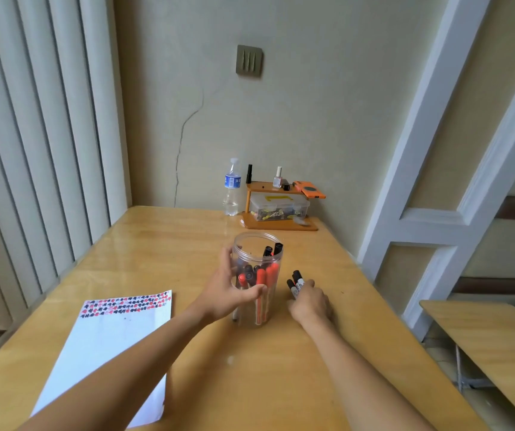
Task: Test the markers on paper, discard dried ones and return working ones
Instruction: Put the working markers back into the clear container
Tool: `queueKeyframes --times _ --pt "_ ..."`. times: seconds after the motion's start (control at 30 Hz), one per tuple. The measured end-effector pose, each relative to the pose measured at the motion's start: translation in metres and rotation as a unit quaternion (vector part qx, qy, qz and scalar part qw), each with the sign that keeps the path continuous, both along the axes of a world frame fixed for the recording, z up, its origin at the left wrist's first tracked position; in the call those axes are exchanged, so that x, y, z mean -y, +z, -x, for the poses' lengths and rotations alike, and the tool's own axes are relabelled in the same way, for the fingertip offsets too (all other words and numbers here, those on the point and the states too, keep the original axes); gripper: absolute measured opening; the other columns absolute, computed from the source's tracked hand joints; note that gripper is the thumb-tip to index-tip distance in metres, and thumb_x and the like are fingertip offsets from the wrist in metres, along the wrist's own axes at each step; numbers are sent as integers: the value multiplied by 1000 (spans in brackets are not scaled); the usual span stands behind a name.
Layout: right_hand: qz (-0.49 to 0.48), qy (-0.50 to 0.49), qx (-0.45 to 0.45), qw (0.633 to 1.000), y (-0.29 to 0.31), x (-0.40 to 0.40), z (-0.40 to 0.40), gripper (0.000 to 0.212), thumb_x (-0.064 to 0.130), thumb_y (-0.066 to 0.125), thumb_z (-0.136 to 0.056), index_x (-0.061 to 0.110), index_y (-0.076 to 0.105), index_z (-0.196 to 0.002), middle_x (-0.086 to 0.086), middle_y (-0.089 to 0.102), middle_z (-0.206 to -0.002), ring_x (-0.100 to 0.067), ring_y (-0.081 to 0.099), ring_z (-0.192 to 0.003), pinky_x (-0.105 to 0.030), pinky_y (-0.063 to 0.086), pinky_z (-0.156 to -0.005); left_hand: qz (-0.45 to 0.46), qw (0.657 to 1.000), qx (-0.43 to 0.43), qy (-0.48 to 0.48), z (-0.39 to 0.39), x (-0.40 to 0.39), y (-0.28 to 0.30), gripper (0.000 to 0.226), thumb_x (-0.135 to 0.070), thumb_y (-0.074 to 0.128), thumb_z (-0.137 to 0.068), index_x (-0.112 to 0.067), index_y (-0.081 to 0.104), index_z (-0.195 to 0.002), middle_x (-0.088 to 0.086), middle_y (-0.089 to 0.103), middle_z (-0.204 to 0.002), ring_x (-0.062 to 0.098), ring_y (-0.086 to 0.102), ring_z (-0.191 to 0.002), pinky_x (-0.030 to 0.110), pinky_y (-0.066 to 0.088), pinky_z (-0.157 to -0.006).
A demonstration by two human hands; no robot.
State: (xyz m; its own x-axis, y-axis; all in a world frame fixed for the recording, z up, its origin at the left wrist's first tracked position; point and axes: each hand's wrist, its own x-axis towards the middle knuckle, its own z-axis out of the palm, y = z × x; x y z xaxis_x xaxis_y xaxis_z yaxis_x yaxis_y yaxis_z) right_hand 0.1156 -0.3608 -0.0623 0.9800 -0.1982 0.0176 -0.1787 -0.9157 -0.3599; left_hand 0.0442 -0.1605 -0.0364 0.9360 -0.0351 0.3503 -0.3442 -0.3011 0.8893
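Head view, looking down on a wooden table [188, 231]. A clear plastic jar [257, 265] stands upright near the table's middle, open at the top, holding red-capped and black-capped markers [262, 279], caps up. The left hand [231, 293] wraps the jar's left side, thumb across the front wall and fingers curled round the far side, gripping it. Just right of the jar, the right hand [310, 301] rests low on the table with its fingers closed round a small bundle of black-capped markers [296, 283]; their white barrels carry print too small to read. A sheet of white paper [116, 340] lies at the left, apart from the jar, with rows of red and black test marks along its far edge. Against the back wall stands a water bottle [232, 188] with a blue label, lettering illegible, beside an orange shelf stand [276, 223]. On the stand's top sit a nail polish bottle [277, 178] and an orange phone [310, 190]; beneath is a clear storage box [278, 208].
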Motion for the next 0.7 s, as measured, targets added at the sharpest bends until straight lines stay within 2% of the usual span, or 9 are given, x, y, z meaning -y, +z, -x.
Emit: queueKeyframes --times 0.07,0.13,0.23,0.3,0.4,0.53,0.6,0.7 --pt "-3 0 -3 1000 1 -1 1 46 31 67 -95 12 48 -133 -9 64 -131 -32 62 -122 -33 50 -87 -3 1000 5 0 1 -5 1 88 -24 90 -77 -31 31 -143 -9 70 -126 7 65 -119 28 52 -98" --pt "-46 -4 -9 999 5 -2 0 47 30 72 -89 13 54 -128 -9 67 -124 -32 66 -114 -32 51 -80 -11 1000 8 2 3 -10 3 91 -26 90 -76 -34 30 -143 -10 70 -125 6 65 -117 29 53 -96" --pt "-150 11 18 988 30 -9 1 33 29 71 -78 17 62 -107 -8 69 -101 -33 68 -88 -37 61 -73 -41 999 22 15 7 -18 7 94 -29 91 -75 -37 29 -145 -15 71 -121 3 66 -112 17 50 -90" --pt "-213 36 74 974 57 -18 1 29 28 71 -76 17 61 -100 -8 67 -93 -33 65 -80 -41 61 -70 -61 997 37 25 9 -23 11 95 -32 91 -74 -36 29 -146 -17 70 -121 4 67 -109 14 50 -86" --pt "-344 51 188 918 109 -31 6 17 20 67 -80 20 53 -89 -4 61 -81 -30 61 -69 -43 60 -62 -95 993 69 29 11 -25 17 95 -34 91 -74 -32 29 -147 -17 70 -121 4 68 -106 22 54 -86" --pt "-487 119 300 812 165 -54 23 18 10 62 -81 21 48 -80 3 48 -68 -16 47 -54 -26 41 -50 -106 991 79 30 11 -26 19 96 -38 90 -73 -32 29 -147 -18 68 -123 8 67 -110 36 56 -94" --pt "-524 156 307 779 174 -67 29 18 11 62 -80 21 46 -80 5 44 -65 -16 42 -49 -27 39 -48 -101 991 75 37 12 -28 16 100 -39 89 -74 -30 25 -150 -19 66 -127 3 65 -113 32 55 -95" --pt "-509 169 344 771 170 -82 38 16 19 61 -75 18 55 -89 -8 49 -70 -29 45 -58 -40 46 -52 -79 994 62 46 14 -34 11 101 -42 89 -75 -33 23 -150 -16 67 -128 0 65 -112 19 51 -92"
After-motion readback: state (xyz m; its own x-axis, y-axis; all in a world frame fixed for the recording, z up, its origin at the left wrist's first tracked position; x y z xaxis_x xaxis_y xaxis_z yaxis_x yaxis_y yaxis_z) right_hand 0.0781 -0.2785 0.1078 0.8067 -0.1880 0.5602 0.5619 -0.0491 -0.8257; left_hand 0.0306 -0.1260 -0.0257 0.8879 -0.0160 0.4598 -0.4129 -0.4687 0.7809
